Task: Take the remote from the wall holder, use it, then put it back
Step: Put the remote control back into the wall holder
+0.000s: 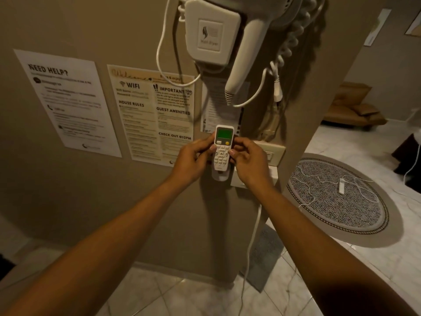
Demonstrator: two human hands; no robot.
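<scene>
both hands on the remote (222, 148), its foot seated in the wall holder (220, 176).

left hand (193, 161) comes in from 8 o'clock, its fingertips (213, 147) pinching the remote's left edge; the right hand (247, 161) comes from 4 o'clock, gripping the right edge, so the body sits between the two sets of fingers with the green screen clear above them at 12 o'clock. whether it is coming out or going back in i cannot tell; either way, keep it parallel to the wall and slide straight along the cradle, squeezing the sides rather than the buttons.
</scene>
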